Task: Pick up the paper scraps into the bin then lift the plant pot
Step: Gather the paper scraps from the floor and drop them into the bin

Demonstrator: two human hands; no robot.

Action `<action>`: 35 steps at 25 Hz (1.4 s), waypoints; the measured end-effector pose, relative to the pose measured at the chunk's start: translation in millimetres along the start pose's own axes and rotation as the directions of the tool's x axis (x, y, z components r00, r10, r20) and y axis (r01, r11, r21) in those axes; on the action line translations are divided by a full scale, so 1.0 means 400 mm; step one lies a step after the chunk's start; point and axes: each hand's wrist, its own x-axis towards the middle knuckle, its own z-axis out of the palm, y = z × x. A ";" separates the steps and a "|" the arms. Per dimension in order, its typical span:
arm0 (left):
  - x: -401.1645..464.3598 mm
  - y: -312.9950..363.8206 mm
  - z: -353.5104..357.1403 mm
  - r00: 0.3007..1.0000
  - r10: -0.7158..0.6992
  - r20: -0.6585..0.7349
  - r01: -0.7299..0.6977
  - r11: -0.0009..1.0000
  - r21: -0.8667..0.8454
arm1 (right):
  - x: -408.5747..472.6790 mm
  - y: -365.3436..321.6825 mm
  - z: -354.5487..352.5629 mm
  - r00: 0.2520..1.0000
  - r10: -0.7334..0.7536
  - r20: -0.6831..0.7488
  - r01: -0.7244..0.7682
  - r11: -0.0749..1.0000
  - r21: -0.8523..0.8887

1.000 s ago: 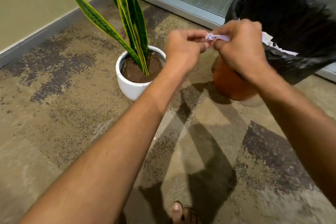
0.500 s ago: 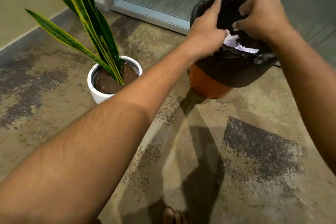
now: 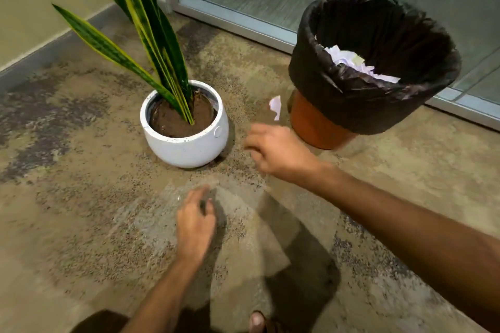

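A white round plant pot (image 3: 186,140) with soil and tall green-yellow leaves stands on the floor, left of centre. To its right stands an orange bin (image 3: 313,124) lined with a black bag (image 3: 338,94); white paper scraps (image 3: 354,63) lie inside it. One small paper scrap (image 3: 276,106) lies on the floor between pot and bin. My right hand (image 3: 278,153) hovers just below that scrap, fingers loosely curled and holding nothing. My left hand (image 3: 196,222) hangs lower over the bare floor, below the pot, also holding nothing.
A glass door with a metal frame (image 3: 235,23) runs behind the bin. A beige wall with a grey skirting (image 3: 48,48) lies at the left. The floor is mottled concrete. The toe of my foot (image 3: 257,322) shows at the bottom edge.
Both hands have come down from the bin's rim, where they let paper drop inside, to the floor between pot and bin. One scrap now lies on the floor beside the bin.
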 end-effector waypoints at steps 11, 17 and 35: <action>-0.049 -0.155 -0.088 0.999 -0.021 -0.027 0.028 0.962 0.271 | -0.065 -0.117 0.395 0.911 -0.024 0.412 -0.083 0.967 0.241; 0.024 -0.137 -0.101 0.997 -0.071 0.011 0.065 0.956 0.285 | -0.006 -0.123 0.423 0.923 -0.167 0.346 0.118 0.980 0.158; 0.120 -0.107 -0.074 0.986 -0.164 -0.030 0.163 0.914 0.371 | 0.099 0.265 0.296 0.892 0.383 0.240 -0.357 0.923 -0.145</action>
